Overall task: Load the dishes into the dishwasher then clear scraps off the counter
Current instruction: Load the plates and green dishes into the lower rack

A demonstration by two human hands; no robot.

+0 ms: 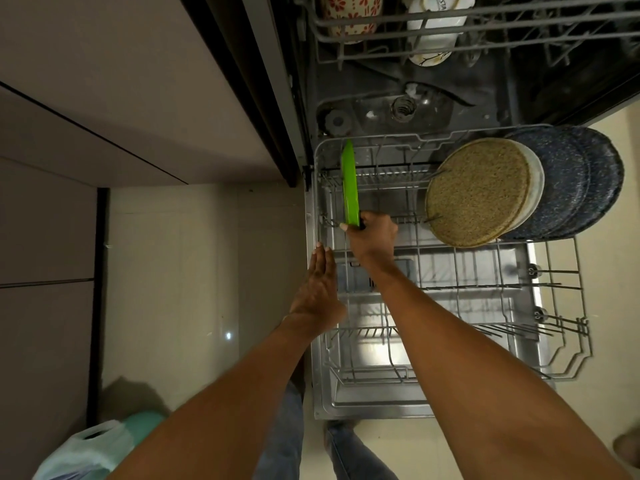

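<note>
**Green knife held over the lower rack**

The right hand point(375, 237) reaches into the pulled-out lower rack point(568, 341) of the open dishwasher point(381, 109). Its grip is closed around the dark handle of a knife with a bright green blade point(349, 187); the blade points away from the person, toward the back left corner of the rack, and runs along the rack's left side above the wire tines. Whether the blade tip touches the wires cannot be told.

The left hand point(320, 292) is flat, fingers straight and together, holding nothing; its fingertips lie at the rack's left rim, just beside the right wrist.

In the back right of the lower rack stand several plates on edge, leaning together: a tan speckled plate point(478, 192) in front, a pale one just behind it, then two dark blue speckled plates point(568, 181). The rest of the lower rack shows bare wire.

In the upper rack point(485, 32) above, a cup with a red flower pattern point(349, 15) sits at the left, and a white container point(434, 26) is near it to the right.

On the pale floor at lower left lies a plastic bag point(93, 452). The person's jeans-clad legs show below the forearms.
</note>
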